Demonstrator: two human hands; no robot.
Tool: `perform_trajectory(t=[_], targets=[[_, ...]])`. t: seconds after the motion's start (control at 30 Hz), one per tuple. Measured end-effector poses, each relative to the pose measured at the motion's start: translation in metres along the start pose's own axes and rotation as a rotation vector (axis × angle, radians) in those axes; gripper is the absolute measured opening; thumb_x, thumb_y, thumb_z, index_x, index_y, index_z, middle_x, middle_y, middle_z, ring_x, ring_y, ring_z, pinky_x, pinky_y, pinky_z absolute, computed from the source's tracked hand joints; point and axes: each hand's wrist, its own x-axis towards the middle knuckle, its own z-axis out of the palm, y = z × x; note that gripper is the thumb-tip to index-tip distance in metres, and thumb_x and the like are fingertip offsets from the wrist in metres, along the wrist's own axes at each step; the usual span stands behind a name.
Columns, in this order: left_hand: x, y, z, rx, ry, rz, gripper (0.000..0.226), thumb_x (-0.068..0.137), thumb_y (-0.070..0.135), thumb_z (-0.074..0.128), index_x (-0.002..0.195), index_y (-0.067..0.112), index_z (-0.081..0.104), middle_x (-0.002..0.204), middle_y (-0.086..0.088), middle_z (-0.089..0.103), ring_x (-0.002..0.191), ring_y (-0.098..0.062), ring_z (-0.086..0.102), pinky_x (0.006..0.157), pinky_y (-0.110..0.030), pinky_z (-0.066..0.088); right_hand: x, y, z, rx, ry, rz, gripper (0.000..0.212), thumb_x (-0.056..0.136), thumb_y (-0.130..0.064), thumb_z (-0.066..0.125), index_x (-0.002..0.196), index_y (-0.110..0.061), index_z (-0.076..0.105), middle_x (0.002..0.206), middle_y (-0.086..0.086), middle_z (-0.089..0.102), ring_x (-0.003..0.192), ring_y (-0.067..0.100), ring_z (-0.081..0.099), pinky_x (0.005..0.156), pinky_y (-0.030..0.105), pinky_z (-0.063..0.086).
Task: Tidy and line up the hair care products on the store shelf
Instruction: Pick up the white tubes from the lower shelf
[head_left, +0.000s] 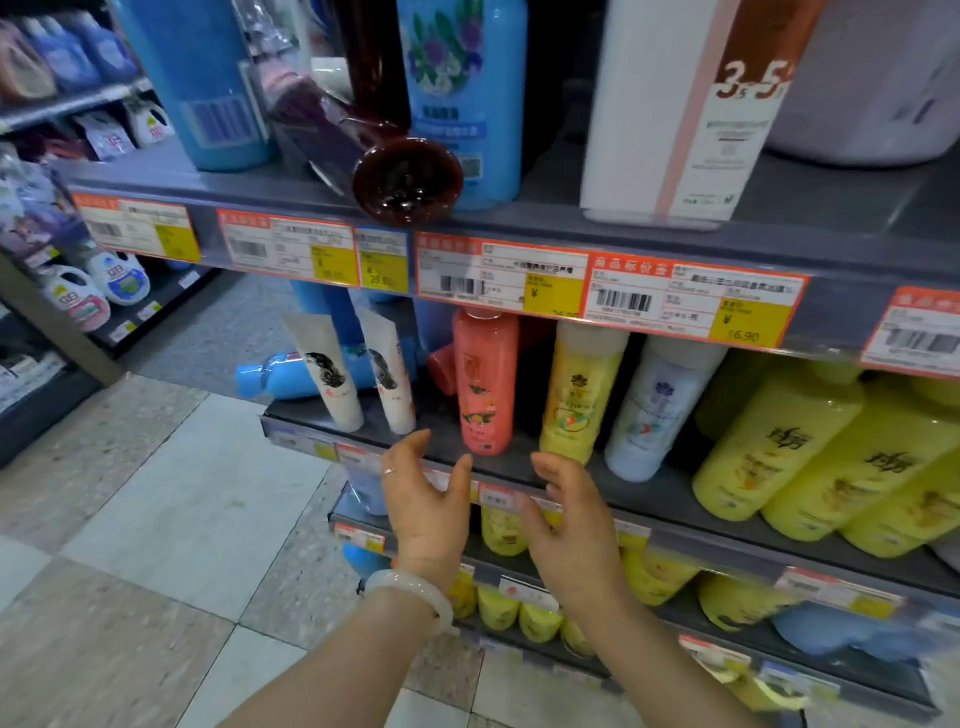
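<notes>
On the middle shelf stand a coral pink bottle, a yellow bottle and a white bottle. Two white tubes stand cap-down at the shelf's left end. Behind them a blue bottle lies on its side. My left hand and my right hand hover just in front of the shelf edge below the pink bottle, fingers spread, holding nothing. On the upper shelf a dark red bottle lies tipped over with its base facing out.
Large yellow bottles fill the right of the middle shelf. Blue bottles and a white bottle stand on the upper shelf. Price tags line the shelf edges. Lower shelves hold more yellow bottles. Tiled floor lies at the left.
</notes>
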Motion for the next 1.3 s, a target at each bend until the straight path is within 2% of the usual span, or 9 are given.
perform_trajectory(t=[0.17, 0.33, 0.5, 0.6, 0.77, 0.93, 1.03, 1.17, 1.3], targets=[[0.021, 0.001, -0.031, -0.001, 0.089, -0.095, 0.05, 0.078, 0.015, 0.073, 0.122, 0.009, 0.049, 0.12, -0.004, 0.05, 0.114, -0.021, 0.049, 0.1, -0.037, 0.041, 0.011, -0.035, 0.029, 0.01, -0.143, -0.023, 0.043, 0.09, -0.017, 0.055, 0.131, -0.019, 0.043, 0.133, -0.005, 0.046, 0.123, 0.01, 0.044, 0.105, 0.027, 0.038], [0.056, 0.006, -0.058, -0.056, 0.208, -0.191, 0.064, 0.075, 0.013, 0.075, 0.129, 0.005, 0.042, 0.128, -0.014, 0.046, 0.12, -0.025, 0.045, 0.105, -0.035, 0.036, 0.043, -0.076, 0.06, 0.057, -0.184, -0.006, 0.063, 0.087, -0.021, 0.06, 0.141, -0.021, 0.028, 0.148, -0.003, 0.033, 0.136, 0.014, 0.033, 0.112, 0.03, 0.03], [0.094, -0.005, -0.076, -0.03, 0.056, -0.203, 0.067, 0.07, 0.017, 0.078, 0.126, 0.003, 0.044, 0.127, -0.017, 0.051, 0.122, -0.03, 0.047, 0.105, -0.049, 0.038, 0.069, -0.1, 0.081, 0.088, -0.187, 0.079, 0.076, 0.085, -0.023, 0.063, 0.146, -0.02, 0.017, 0.151, -0.003, 0.028, 0.138, 0.015, 0.03, 0.108, 0.028, 0.028], [0.096, -0.006, -0.083, -0.002, 0.012, -0.23, 0.07, 0.071, 0.017, 0.079, 0.13, 0.007, 0.043, 0.131, -0.012, 0.05, 0.124, -0.027, 0.046, 0.106, -0.046, 0.038, 0.074, -0.1, 0.088, 0.069, -0.19, 0.116, 0.077, 0.085, -0.023, 0.061, 0.147, -0.018, 0.015, 0.153, -0.002, 0.025, 0.139, 0.015, 0.028, 0.11, 0.03, 0.027], [0.093, -0.003, -0.082, 0.019, 0.034, -0.24, 0.072, 0.075, 0.016, 0.076, 0.136, 0.013, 0.037, 0.135, -0.006, 0.044, 0.126, -0.02, 0.042, 0.102, -0.03, 0.035, 0.085, -0.098, 0.092, 0.094, -0.151, 0.126, 0.07, 0.085, -0.021, 0.061, 0.144, -0.018, 0.023, 0.149, 0.0, 0.032, 0.136, 0.017, 0.033, 0.111, 0.032, 0.03], [0.09, 0.015, -0.074, -0.045, 0.0, -0.229, 0.058, 0.073, 0.011, 0.077, 0.121, 0.018, 0.045, 0.118, -0.001, 0.052, 0.106, -0.013, 0.05, 0.086, -0.023, 0.038, 0.093, -0.103, 0.089, 0.076, -0.145, 0.158, 0.055, 0.085, -0.022, 0.06, 0.133, -0.019, 0.033, 0.134, 0.004, 0.046, 0.121, 0.023, 0.048, 0.092, 0.034, 0.043], [0.098, 0.027, -0.074, -0.068, 0.016, -0.259, 0.058, 0.072, 0.009, 0.076, 0.12, 0.017, 0.044, 0.118, -0.002, 0.052, 0.1, -0.012, 0.051, 0.082, -0.024, 0.039, 0.103, -0.106, 0.088, 0.028, -0.152, 0.165, 0.044, 0.087, -0.024, 0.058, 0.124, -0.011, 0.04, 0.125, 0.009, 0.05, 0.115, 0.026, 0.05, 0.084, 0.025, 0.034], [0.114, 0.017, -0.076, -0.013, 0.003, -0.238, 0.071, 0.073, 0.007, 0.075, 0.133, 0.016, 0.038, 0.129, 0.003, 0.044, 0.113, -0.011, 0.046, 0.088, -0.023, 0.036, 0.111, -0.099, 0.097, 0.02, -0.147, 0.189, 0.048, 0.086, -0.023, 0.06, 0.127, -0.008, 0.039, 0.128, 0.012, 0.05, 0.117, 0.027, 0.05, 0.09, 0.028, 0.038], [0.129, 0.005, -0.081, -0.097, -0.144, -0.225, 0.073, 0.075, -0.002, 0.07, 0.135, 0.02, 0.034, 0.12, 0.007, 0.048, 0.11, -0.008, 0.046, 0.088, -0.023, 0.039, 0.113, -0.088, 0.109, 0.033, -0.123, 0.197, 0.058, 0.081, -0.023, 0.065, 0.131, -0.015, 0.038, 0.133, 0.009, 0.049, 0.122, 0.026, 0.049, 0.101, 0.038, 0.041]])
